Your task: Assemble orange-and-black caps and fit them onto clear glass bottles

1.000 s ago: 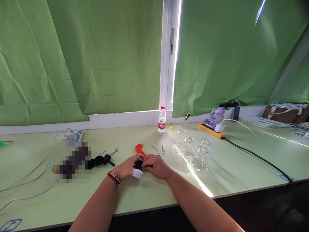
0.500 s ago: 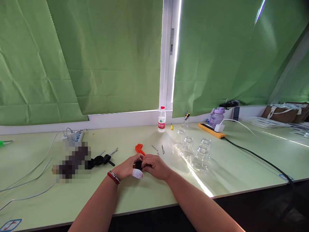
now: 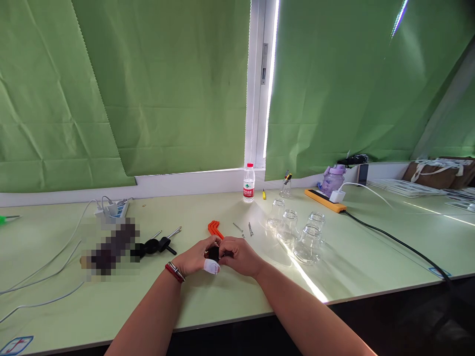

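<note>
Green curtains, beyond the grip. Table, pale, beneath it. Left hand, fingers closed around a small black piece, mostly hidden, between the two hands. Right hand, fingers bent in at its right side; whether they pinch it, cannot tell. Glasses, four, right of the grip. Orange angled strip, just beyond the left hand. Metal screws, beyond the right hand.

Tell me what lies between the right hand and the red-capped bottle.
In the head view, some slim metal pieces, seemingly screws, lie between the right hand and the red-capped bottle.
</note>
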`<state>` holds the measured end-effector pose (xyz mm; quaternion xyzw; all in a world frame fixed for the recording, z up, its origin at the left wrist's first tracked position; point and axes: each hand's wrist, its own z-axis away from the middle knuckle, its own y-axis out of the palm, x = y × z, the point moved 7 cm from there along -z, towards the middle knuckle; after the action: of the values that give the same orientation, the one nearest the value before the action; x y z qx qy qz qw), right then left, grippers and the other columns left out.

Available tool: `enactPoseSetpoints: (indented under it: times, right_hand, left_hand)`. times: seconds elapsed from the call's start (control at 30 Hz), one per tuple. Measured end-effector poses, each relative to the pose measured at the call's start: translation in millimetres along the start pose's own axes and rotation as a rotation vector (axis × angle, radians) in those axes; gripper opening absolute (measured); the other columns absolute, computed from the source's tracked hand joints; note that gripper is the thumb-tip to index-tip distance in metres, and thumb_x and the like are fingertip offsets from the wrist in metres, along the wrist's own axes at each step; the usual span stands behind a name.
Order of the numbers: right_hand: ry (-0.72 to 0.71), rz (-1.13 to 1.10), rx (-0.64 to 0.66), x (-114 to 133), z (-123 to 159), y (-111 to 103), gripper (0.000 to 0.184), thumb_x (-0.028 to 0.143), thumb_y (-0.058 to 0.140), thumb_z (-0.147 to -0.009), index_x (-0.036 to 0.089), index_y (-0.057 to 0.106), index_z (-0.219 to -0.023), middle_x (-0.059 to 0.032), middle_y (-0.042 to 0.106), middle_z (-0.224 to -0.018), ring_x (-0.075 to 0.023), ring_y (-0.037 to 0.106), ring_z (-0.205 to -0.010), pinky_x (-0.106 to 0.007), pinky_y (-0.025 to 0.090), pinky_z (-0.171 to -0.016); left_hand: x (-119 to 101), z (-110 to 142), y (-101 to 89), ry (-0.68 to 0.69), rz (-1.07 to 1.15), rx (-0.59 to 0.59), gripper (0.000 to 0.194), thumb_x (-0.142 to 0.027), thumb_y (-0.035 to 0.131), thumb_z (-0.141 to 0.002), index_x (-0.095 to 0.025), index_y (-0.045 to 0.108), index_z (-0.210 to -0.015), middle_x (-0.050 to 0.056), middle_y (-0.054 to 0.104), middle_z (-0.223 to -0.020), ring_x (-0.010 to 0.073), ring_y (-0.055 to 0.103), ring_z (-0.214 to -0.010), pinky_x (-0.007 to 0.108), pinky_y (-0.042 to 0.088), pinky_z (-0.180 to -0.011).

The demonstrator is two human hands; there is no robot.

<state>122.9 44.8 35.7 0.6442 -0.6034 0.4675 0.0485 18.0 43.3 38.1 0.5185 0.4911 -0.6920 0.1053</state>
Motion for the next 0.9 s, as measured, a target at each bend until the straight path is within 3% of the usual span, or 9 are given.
enactPoseSetpoints:
  times: [0.4,0.9]
  right_hand:
    - [-0.021,0.023,0.001,2.4,0.9,1.0,0.01,0.012,0.065,-0.071,0.02,0.059,-0.069,0.0012,0.057,-0.076,-0.0126,0.052,-0.071,-0.024,0.042,-0.065]
    - [-0.007,0.012,-0.008,1.6,1.3,0.5,0.016,0.007,0.061,-0.069,0.02,0.053,-0.065,0.0024,0.053,-0.073,-0.0116,0.049,-0.068,-0.023,0.039,-0.064]
  left_hand:
    - [1.5,-0.3,0.2,0.034,0.108,0.013,0.04,-0.035,0.068,-0.056,-0.019,0.047,-0.087,0.001,0.051,-0.089,0.02,0.047,-0.083,0.03,0.039,-0.069]
    - [-0.7,-0.2,0.9,0.029,0.061,0.019,0.04,-0.039,0.065,-0.058,-0.02,0.047,-0.089,0.001,0.051,-0.089,0.0199,0.048,-0.083,0.031,0.04,-0.069]
